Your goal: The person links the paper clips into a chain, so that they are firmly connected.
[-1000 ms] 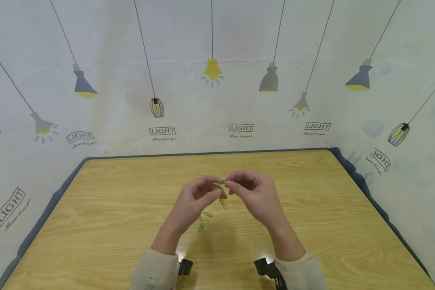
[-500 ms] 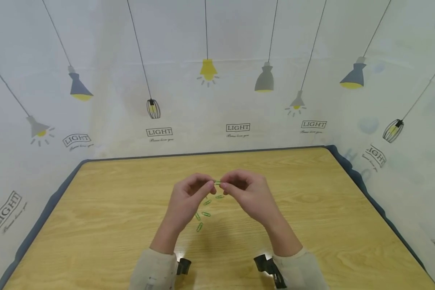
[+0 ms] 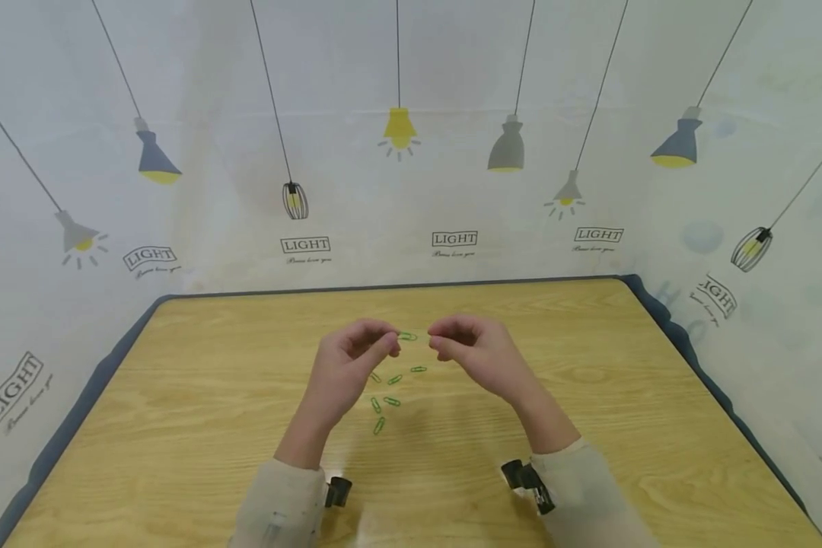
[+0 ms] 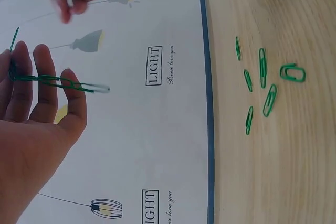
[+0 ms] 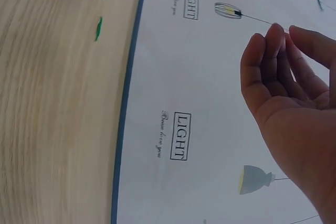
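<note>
Left hand pinches linked green clips; right hand just apart

Head view: both hands up over the wooden table (image 3: 589, 396), facing each other with a small gap. Left hand (image 3: 345, 369): thumb and fingertips closed on a green clip (image 3: 408, 336), its free end pointing at the right hand (image 3: 481, 352). Right hand: fingers bent, thumb close to fingertips; can't tell if anything is pinched. Six loose clips (image 3: 392, 401) scattered on the table, near side of the held one. Light sleeves (image 3: 277, 502) on both arms, a small black device (image 3: 339, 491) at each wrist. White wall sheet (image 3: 345, 144) behind, printed with lamps and LIGHT labels.

Left wrist view: clip chain (image 4: 47, 79) in the left hand, several links running across the fingers, far end blurred; one more clip sticks up near the thumb. Right hand blurred, near, top of view. Same six on the table, separate.

Right wrist view: right hand's fingers curved, tips beside the thumb, contents unclear. Left hand cut off at top corner, dark green piece hanging from it.
</note>
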Motion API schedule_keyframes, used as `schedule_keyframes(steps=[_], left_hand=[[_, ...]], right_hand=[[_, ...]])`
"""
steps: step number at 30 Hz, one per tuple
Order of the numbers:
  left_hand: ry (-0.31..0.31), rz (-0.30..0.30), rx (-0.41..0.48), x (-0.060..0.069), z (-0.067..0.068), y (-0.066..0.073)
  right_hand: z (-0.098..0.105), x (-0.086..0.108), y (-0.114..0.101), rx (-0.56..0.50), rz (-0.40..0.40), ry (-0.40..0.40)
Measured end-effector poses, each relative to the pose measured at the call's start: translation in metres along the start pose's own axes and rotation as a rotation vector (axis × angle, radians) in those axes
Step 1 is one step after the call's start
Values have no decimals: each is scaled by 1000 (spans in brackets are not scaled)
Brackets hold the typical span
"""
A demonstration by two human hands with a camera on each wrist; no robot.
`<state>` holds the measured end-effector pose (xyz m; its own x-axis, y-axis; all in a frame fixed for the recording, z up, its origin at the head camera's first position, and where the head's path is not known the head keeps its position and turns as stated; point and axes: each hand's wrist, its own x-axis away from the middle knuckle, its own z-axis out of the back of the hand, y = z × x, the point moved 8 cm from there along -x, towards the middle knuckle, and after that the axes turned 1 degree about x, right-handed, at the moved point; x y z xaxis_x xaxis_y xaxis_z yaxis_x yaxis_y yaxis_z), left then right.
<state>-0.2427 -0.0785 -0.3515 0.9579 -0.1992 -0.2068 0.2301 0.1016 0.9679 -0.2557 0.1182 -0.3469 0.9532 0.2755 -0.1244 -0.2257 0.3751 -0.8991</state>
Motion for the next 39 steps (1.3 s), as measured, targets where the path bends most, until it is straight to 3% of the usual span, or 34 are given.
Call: schedule_keyframes(steps=[12, 24, 31, 39], left_hand=[[-2, 11, 13, 4, 0, 0], [-6, -4, 8, 3, -1, 0], [5, -7, 5, 4, 1, 4], [17, 17, 12, 6, 4, -2]], right_hand=[[-15, -25, 49, 51, -66, -146], [-29, -41, 88, 189, -139, -283], [-32, -48, 106, 170, -196, -352], [-40, -59, 120, 322, -222, -389]])
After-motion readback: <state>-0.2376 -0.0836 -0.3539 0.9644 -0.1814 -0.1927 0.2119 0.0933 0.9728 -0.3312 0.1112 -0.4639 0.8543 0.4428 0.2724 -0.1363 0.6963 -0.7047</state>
